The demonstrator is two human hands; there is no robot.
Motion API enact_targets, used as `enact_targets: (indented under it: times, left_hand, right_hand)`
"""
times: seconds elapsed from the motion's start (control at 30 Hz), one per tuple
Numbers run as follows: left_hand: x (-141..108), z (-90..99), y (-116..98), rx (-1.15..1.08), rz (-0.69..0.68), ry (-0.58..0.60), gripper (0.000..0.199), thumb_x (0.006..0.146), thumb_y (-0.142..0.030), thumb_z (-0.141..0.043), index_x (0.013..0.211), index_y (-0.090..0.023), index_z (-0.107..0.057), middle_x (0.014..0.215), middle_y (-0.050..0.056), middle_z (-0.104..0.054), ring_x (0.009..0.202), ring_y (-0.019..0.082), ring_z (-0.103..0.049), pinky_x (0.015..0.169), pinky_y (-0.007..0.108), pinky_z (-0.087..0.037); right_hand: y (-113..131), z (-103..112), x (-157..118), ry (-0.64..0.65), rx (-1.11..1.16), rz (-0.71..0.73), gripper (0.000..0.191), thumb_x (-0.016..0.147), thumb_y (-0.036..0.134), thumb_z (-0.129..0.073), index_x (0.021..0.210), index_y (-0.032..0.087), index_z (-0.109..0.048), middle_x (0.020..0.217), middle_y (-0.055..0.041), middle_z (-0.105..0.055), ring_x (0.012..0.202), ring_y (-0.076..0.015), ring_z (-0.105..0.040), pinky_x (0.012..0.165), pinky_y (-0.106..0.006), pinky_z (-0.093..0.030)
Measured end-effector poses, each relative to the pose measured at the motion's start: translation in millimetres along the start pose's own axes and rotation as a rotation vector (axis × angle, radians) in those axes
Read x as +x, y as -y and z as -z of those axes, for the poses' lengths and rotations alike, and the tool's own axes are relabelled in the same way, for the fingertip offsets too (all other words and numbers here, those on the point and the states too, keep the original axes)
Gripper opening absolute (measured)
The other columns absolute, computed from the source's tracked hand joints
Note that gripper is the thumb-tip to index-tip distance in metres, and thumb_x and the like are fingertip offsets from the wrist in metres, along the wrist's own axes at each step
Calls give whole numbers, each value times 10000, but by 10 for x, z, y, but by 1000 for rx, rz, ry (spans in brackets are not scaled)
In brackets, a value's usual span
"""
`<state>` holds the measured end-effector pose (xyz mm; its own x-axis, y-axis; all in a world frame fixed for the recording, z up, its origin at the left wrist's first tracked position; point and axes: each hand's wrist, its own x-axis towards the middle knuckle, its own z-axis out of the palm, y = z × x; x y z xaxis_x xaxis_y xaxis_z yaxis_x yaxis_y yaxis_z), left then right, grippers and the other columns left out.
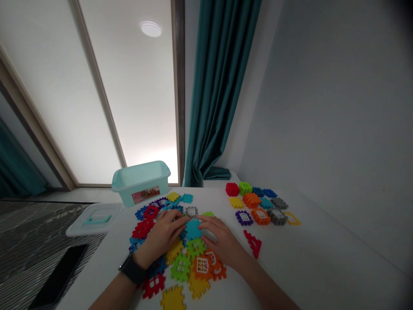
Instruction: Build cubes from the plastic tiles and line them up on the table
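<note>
A light blue interlocking plastic tile (193,229) with notched edges is between my two hands, above the pile. My left hand (165,230), with a black watch on its wrist, grips the tile's left side with bent fingers. From the right, my right hand (219,239) has its fingertips on the opposite edge. Just below the tile lie green window tiles (180,267), an orange window tile (202,266) and yellow tiles (173,298). Red tiles (143,228) lie left of my left hand. A grey window tile (191,211) sits just beyond my fingertips.
Sorted stacks, including orange tiles (251,199), grey tiles (278,216) and a purple tile (244,217), stand at the right. A red triangular piece (253,244) lies nearer. At back left are a mint bin (142,178), a clear lid (93,219) and a black flat object (58,275).
</note>
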<state>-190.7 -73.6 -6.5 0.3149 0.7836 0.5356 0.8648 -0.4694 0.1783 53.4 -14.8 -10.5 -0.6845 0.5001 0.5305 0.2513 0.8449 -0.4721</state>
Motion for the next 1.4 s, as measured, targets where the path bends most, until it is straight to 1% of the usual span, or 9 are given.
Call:
enact_targets:
  times: [0.17,0.27,0.33,0.4,0.5,0.87,1.1,1.3,1.4]
  left_hand:
    - [18,2,-24,-5,21,-28,230,1017,-225,-482,1167,-230,-656,1040,70,-653,959,235,-609,850,381,-462]
    - [26,48,-77,-32,40,-19,235,1006,-205,-478,1181,-229,-632,1060,69,-655,980,236,-617,869,391,-462]
    - [29,80,-119,-45,49,5,276,958,-240,-571,1232,-231,-600,1110,77,-650,1016,257,-611,891,412,-468]
    - [32,94,-148,-46,49,24,426,861,-304,-713,1259,-228,-578,1154,88,-641,1047,287,-600,909,439,-472]
    - [35,82,-156,-32,40,25,541,755,-331,-821,1229,-216,-586,1149,89,-642,1050,305,-595,918,457,-475]
    - [26,52,-139,-66,61,-17,467,836,-349,-749,1259,-234,-591,1137,91,-635,1036,290,-603,897,435,-502]
    - [23,43,-166,-253,128,-18,439,903,-355,-675,1308,-245,-547,1199,94,-605,1070,264,-600,908,404,-525]
    - [64,46,-223,-421,177,-33,293,911,-353,-652,1158,-210,-587,1131,92,-601,1052,257,-601,904,393,-523]
    - [79,43,-229,-456,170,-24,199,933,-355,-617,1056,-198,-610,1080,85,-597,1001,240,-606,886,376,-521]
  right_hand:
    - [17,8,5,-30,14,-7,305,839,65,-606,1079,253,-587,1327,-77,-630,1255,-239,-579,1098,-481,-462]
    - [25,11,5,-60,17,-25,298,843,75,-590,1082,252,-571,1321,-83,-623,1249,-241,-576,1083,-481,-469]
    - [24,8,3,-71,20,-30,299,846,83,-588,1091,253,-564,1315,-84,-621,1242,-242,-579,1071,-475,-477]
    - [22,-1,2,-81,23,-21,311,840,83,-590,1099,254,-561,1306,-85,-621,1237,-242,-581,1060,-463,-485]
    - [23,-15,3,-95,18,-2,327,828,74,-592,1099,254,-562,1296,-81,-626,1233,-239,-583,1054,-449,-488]
    - [59,-2,3,-122,-23,4,295,846,91,-597,1088,259,-582,1290,-72,-640,1219,-234,-597,1068,-457,-474]
    - [31,-3,3,-175,-69,46,190,927,174,-592,1098,256,-604,1292,-93,-655,1200,-251,-613,1039,-492,-481]
    - [19,-13,19,-252,-37,95,147,977,175,-542,1047,264,-636,1141,-72,-696,1073,-233,-645,944,-444,-523]
    - [46,-12,25,-292,27,48,110,979,202,-545,1022,255,-631,1078,-73,-683,1043,-233,-637,918,-423,-525]
